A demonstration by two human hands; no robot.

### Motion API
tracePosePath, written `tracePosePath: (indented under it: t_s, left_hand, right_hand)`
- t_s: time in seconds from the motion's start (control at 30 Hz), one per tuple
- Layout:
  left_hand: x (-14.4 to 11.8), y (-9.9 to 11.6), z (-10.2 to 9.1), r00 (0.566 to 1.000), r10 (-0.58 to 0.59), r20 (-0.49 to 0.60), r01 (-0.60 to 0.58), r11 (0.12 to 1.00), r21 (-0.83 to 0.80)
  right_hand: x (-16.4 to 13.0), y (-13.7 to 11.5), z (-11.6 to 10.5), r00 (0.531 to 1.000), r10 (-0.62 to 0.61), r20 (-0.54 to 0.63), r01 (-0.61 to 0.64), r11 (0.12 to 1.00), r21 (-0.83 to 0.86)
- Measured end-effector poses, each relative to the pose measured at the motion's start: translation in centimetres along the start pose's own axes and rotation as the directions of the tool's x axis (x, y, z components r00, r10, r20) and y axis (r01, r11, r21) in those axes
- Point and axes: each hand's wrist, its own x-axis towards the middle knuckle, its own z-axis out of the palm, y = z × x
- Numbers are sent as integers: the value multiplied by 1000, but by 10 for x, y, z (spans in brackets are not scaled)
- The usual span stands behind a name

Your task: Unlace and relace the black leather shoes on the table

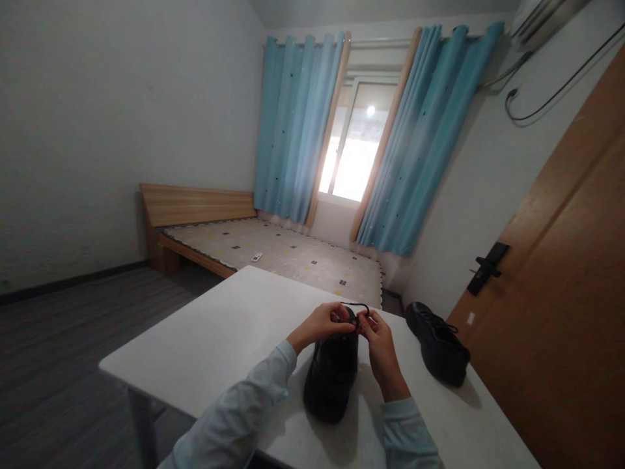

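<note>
A black lace-up shoe stands on the white table in front of me, its heel toward me. Over its front part, my left hand pinches a black shoelace near the eyelets. From the other side my right hand has its fingertips closed on the lace too, close to the left fingertips. A loop of the lace arches above both hands. The exact grip at the fingertips is partly hidden. To the right lies a second black shoe with its laces on top, touched by neither hand.
The white table has a bed beyond its far edge, with a small white object on the mattress. A brown door with a black handle stands at the right. Blue curtains flank a window.
</note>
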Motion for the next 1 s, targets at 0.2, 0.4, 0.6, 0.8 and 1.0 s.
tracePosePath:
  t_s: [0.2,0.4,0.6,0.8,1.0]
  left_hand:
    - [0,3,0,1000,23,-3,-22,996,87]
    - [-3,6,3,992,63,-110,-40,979,201]
    - [-3,5,5,977,94,-191,-27,945,325]
    - [-2,2,3,981,105,-162,-60,963,261]
    - [-2,4,-4,995,72,-70,-62,989,134]
  right_hand:
    - [-1,-5,2,999,-32,-30,31,999,-40]
    - [0,-3,3,998,-50,-23,48,996,-74]
    - [0,-5,5,999,-50,13,51,998,-45]
    - [-4,-10,5,999,-39,-8,39,999,-19]
    - [-3,-9,2,999,45,-31,-43,998,54]
